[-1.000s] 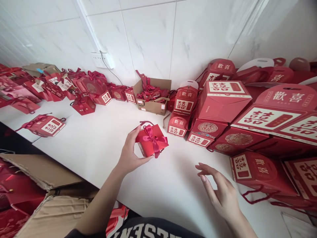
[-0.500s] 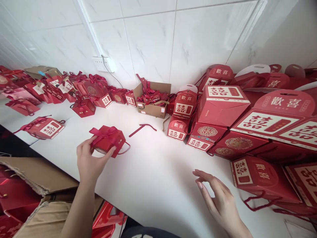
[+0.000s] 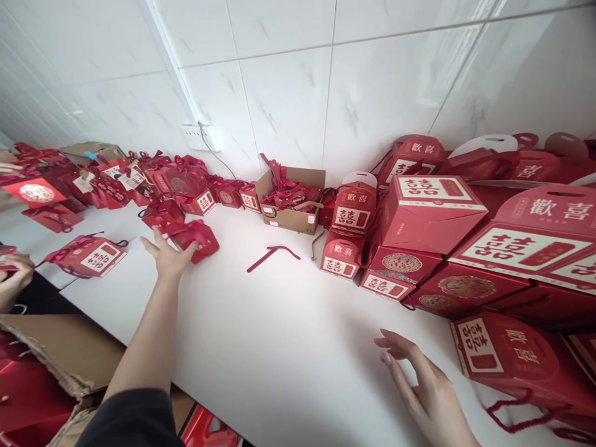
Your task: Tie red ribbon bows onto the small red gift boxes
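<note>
At the middle left of the table, my left hand reaches out with its fingers spread. Its thumb is against or just beside a small red gift box with a dark pink ribbon bow. Another red box stands right behind those fingers. My right hand hovers over the table at the lower right, holding nothing, its thumb and loosely bent fingers apart. Between the hands and farther back lies a dark red strip of ribbon.
A cardboard box of red ribbons stands by the tiled wall. Stacked red boxes with white labels fill the right side. More gift boxes sit at left, near another person's hand. An open carton stands below the table edge.
My left hand has carried the bow-topped box away, toward the back left, and its fingers have spread. My right hand has hardly moved. Another person's hands have come into view at left.
</note>
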A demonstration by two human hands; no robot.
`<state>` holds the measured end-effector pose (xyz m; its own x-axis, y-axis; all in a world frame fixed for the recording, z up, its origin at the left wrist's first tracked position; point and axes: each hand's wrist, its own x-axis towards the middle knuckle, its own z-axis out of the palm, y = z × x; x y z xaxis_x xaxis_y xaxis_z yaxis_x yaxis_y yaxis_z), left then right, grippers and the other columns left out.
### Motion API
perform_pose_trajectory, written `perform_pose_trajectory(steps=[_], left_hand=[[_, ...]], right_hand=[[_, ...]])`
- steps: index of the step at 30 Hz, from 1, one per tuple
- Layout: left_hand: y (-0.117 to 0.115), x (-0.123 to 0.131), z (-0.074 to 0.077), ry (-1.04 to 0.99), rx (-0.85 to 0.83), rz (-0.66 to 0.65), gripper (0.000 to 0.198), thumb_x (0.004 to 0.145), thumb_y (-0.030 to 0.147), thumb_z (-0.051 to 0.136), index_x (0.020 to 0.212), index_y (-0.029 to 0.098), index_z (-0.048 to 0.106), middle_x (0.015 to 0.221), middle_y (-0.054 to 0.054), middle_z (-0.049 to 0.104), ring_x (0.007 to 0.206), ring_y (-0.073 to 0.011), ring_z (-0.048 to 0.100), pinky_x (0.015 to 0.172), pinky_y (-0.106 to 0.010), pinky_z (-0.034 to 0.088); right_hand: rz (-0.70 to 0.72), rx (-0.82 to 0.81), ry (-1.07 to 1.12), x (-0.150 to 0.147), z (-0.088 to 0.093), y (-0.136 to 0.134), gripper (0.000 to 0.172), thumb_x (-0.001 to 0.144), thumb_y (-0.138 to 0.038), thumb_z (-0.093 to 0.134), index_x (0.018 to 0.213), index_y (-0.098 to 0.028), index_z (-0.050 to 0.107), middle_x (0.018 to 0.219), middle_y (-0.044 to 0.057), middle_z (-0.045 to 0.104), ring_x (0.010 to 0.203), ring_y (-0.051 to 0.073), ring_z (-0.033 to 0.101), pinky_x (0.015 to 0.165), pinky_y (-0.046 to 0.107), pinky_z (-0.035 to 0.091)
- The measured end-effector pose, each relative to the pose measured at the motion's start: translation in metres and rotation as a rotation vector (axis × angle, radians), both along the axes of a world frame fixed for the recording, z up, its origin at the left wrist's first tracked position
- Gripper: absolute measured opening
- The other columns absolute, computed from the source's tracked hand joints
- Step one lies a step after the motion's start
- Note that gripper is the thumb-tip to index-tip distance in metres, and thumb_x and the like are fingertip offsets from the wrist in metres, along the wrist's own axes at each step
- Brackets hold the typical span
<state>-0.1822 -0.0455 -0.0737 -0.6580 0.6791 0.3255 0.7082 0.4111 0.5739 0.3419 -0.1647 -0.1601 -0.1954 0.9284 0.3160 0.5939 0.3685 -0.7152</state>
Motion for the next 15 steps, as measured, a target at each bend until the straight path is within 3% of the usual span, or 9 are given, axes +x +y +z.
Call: perform_pose_trajectory(steps=[2,3,4,6,9,11,13,15], left_hand=[[0.019,-0.005,-0.022,-0.093,-0.145,0.257,0.114,0.076,0.055,0.065,0.148,-0.004,-0.001,0.153,-0.037,-0.002,0.145,-0.0460,0.013,0.114,-0.053,0.027],[0.026,-0.002,-0.033,-0.117,-0.185,0.289,0.115,0.078,0.053,0.063,0.144,-0.013,-0.004,0.149,-0.045,-0.003,0.143,-0.0505,0.016,0.111,-0.059,0.027],[0.030,0.004,-0.043,-0.117,-0.210,0.283,0.112,0.079,0.051,0.061,0.143,-0.017,-0.001,0.147,-0.048,-0.002,0.142,-0.0524,0.016,0.109,-0.065,0.023],[0.032,0.019,-0.058,-0.065,-0.253,0.193,0.095,0.083,0.048,0.057,0.144,-0.012,0.016,0.151,-0.042,0.007,0.146,-0.0472,0.007,0.112,-0.066,0.008],[0.031,0.035,-0.066,0.009,-0.322,0.053,0.079,0.087,0.051,0.049,0.142,-0.004,0.033,0.154,-0.035,0.016,0.146,-0.0447,0.009,0.112,-0.066,-0.002],[0.032,0.034,-0.065,0.130,-0.415,-0.082,0.080,0.089,0.056,0.042,0.144,0.000,0.032,0.155,-0.032,0.018,0.145,-0.0462,0.013,0.110,-0.068,0.005],[0.038,0.026,-0.064,0.182,-0.493,-0.130,0.081,0.088,0.062,0.038,0.144,0.004,0.033,0.155,-0.029,0.022,0.144,-0.0468,0.018,0.108,-0.069,0.012],[0.045,0.019,-0.064,0.244,-0.575,-0.067,0.078,0.085,0.065,0.036,0.142,0.011,0.035,0.155,-0.024,0.026,0.143,-0.0431,0.024,0.108,-0.067,0.019]], right_hand=[[0.009,-0.011,-0.006,-0.002,-0.002,0.001,0.034,0.096,-0.031,0.048,0.129,-0.026,0.049,0.107,0.007,0.072,0.088,0.019,0.072,0.046,0.021,0.057],[0.015,-0.011,-0.010,-0.002,-0.002,0.001,0.034,0.096,-0.031,0.048,0.130,-0.026,0.049,0.107,0.008,0.072,0.089,0.019,0.072,0.047,0.021,0.058],[0.018,-0.008,-0.014,-0.002,-0.001,0.001,0.034,0.096,-0.030,0.048,0.129,-0.025,0.049,0.108,0.008,0.072,0.090,0.019,0.072,0.050,0.022,0.059],[0.029,0.016,-0.027,-0.003,0.004,0.002,0.032,0.096,-0.028,0.047,0.128,-0.024,0.049,0.106,0.008,0.072,0.090,0.019,0.072,0.057,0.025,0.060],[0.050,0.073,-0.076,-0.005,0.015,0.004,0.028,0.097,-0.024,0.046,0.124,-0.023,0.052,0.102,0.008,0.072,0.089,0.020,0.071,0.073,0.032,0.061],[0.071,0.103,-0.108,-0.009,0.023,0.005,0.026,0.097,-0.021,0.046,0.122,-0.023,0.053,0.102,0.008,0.072,0.086,0.019,0.071,0.077,0.034,0.059],[0.084,0.149,-0.129,-0.011,0.030,0.008,0.022,0.097,-0.018,0.045,0.116,-0.022,0.057,0.099,0.008,0.072,0.087,0.019,0.070,0.078,0.034,0.057],[0.068,0.210,-0.194,-0.008,0.038,0.012,0.022,0.095,-0.018,0.048,0.115,-0.022,0.059,0.102,0.008,0.072,0.095,0.020,0.068,0.083,0.037,0.055]])
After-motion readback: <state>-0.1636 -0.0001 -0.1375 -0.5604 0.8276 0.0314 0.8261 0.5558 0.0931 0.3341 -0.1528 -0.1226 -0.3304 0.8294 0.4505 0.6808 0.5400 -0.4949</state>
